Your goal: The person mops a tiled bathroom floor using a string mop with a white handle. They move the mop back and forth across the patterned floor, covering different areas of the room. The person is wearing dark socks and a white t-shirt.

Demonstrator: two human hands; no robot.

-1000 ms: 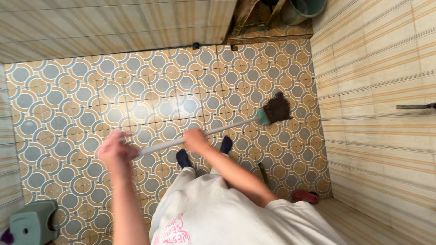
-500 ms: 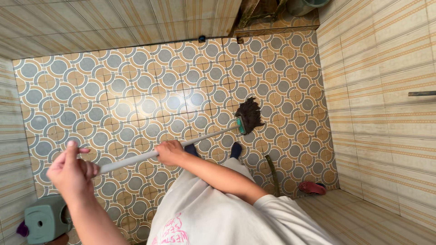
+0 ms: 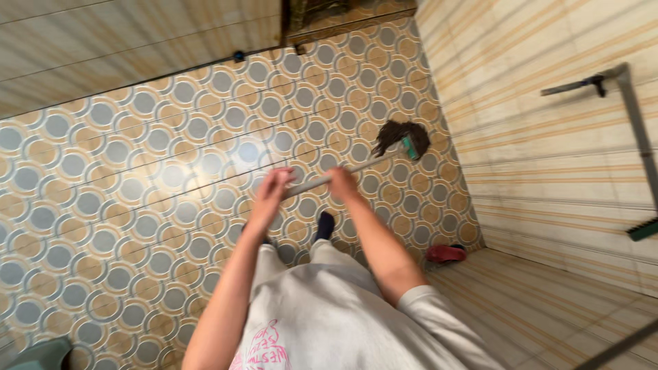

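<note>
I hold a mop with a pale grey handle (image 3: 356, 166) in both hands. My left hand (image 3: 273, 188) grips the near end of the handle. My right hand (image 3: 341, 182) grips it a little further along, close beside the left. The dark stringy mop head (image 3: 399, 134) with a green clamp rests on the patterned tile floor (image 3: 137, 171), near the striped right wall. My dark-socked feet (image 3: 323, 225) stand on the floor just below my hands.
A striped tiled wall (image 3: 548, 157) rises on the right, with a long-handled tool (image 3: 637, 137) leaning on it. A red slipper (image 3: 445, 253) lies by the wall's foot. A green stool corner (image 3: 38, 355) shows at bottom left. A doorway threshold (image 3: 343, 14) is at the top.
My left hand has slid up the handle to sit beside my right hand. The mop head has swung right towards the wall. The view has shifted, showing more of the right wall.
</note>
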